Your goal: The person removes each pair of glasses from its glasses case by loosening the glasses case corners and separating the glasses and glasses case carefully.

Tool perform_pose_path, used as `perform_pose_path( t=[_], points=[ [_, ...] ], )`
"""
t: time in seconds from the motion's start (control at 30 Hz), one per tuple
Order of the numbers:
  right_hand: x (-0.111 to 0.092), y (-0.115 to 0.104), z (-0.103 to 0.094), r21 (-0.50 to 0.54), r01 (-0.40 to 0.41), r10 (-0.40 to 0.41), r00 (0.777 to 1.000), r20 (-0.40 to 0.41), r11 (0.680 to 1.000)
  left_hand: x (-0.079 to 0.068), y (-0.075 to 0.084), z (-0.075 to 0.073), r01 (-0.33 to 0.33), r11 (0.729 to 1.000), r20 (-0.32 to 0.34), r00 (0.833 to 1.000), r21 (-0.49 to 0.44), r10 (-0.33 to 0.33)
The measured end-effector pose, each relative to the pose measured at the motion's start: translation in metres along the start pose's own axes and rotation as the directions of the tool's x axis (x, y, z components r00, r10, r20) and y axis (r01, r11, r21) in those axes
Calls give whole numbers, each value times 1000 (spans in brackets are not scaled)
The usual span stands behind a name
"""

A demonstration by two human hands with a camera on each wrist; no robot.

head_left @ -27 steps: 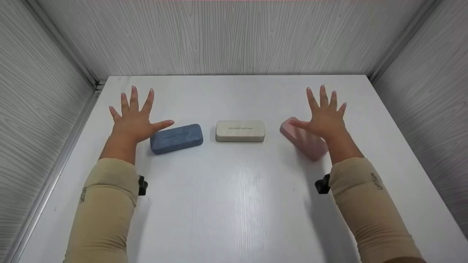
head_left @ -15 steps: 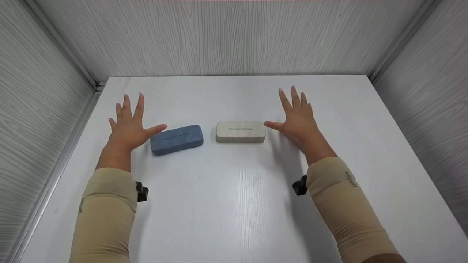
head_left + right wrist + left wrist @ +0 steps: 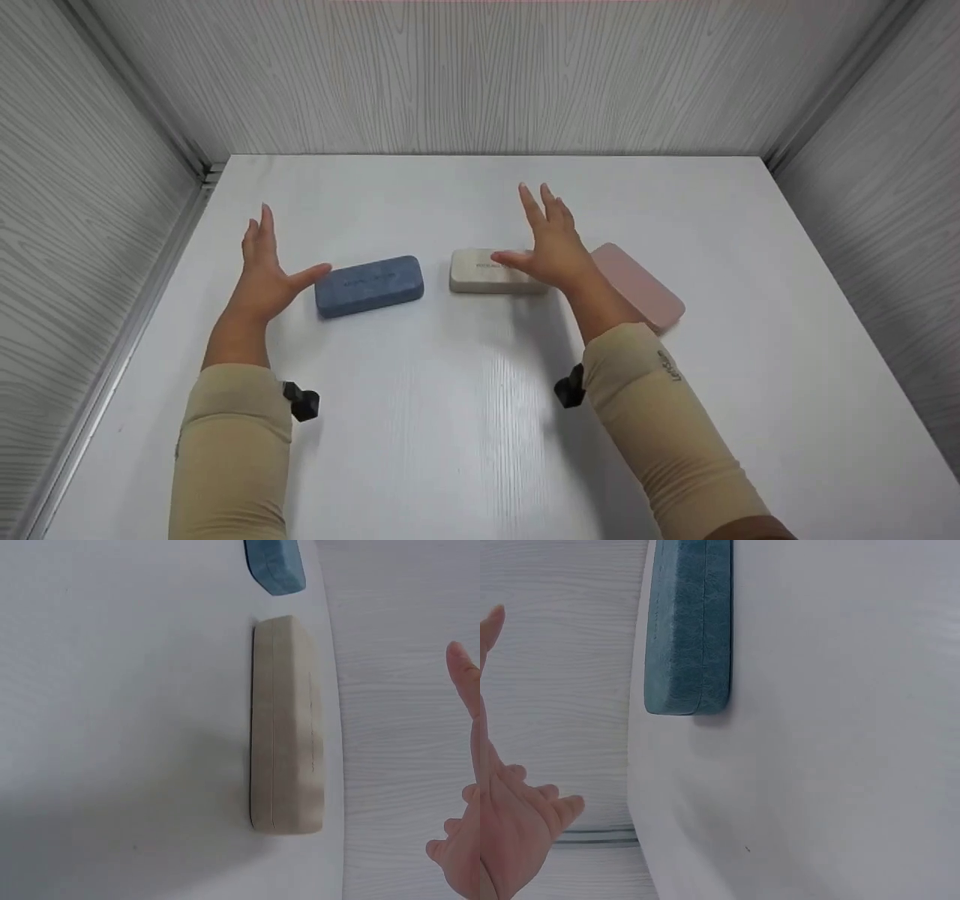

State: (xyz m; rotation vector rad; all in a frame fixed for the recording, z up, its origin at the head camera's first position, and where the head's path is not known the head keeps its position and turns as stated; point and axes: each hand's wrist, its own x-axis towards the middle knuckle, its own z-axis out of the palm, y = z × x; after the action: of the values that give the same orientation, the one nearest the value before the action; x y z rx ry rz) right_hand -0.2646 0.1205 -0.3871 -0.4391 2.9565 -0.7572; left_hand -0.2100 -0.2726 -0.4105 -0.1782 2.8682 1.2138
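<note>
Three oblong cases with rounded corners lie on the white table, looking like glasses cases. The blue case (image 3: 369, 286) is at the left, the cream case (image 3: 480, 279) in the middle, the pink case (image 3: 641, 285) slanted at the right. My left hand (image 3: 264, 281) hovers left of the blue case, thumb stretched toward its left end, fingers extended and holding nothing. With fingers spread, my right hand (image 3: 555, 251) hangs over the right part of the cream case and hides it in the head view. The right wrist view shows a gap between that hand and the cream case (image 3: 286, 735).
The white table (image 3: 420, 420) ends at a wood-grain back panel (image 3: 480, 75), with similar panels at both sides. Small black devices, such as the one on the right wrist (image 3: 571, 386), are strapped inside both beige sleeves. A metal rail (image 3: 120, 360) runs along the left edge.
My right hand has swept left, from over the pink case to over the cream one, uncovering most of the pink case. My left hand has turned and drawn slightly back. The cases stay put.
</note>
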Motion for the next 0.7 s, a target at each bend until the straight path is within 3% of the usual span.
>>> perform_pose_path(
  t=[0.2,0.37,0.7],
  points=[
    [4,-13,20,59,8,-9,1000,14,998,-6,-15,6,26,997,21,999,-75,-24],
    [5,-22,35,82,-13,10,999,33,997,-7,-28,14,85,992,60,995,-93,-80],
    [5,-32,58,107,-1,-8,996,90,994,-8,-45,35,190,958,117,979,-213,-168]
  ],
)
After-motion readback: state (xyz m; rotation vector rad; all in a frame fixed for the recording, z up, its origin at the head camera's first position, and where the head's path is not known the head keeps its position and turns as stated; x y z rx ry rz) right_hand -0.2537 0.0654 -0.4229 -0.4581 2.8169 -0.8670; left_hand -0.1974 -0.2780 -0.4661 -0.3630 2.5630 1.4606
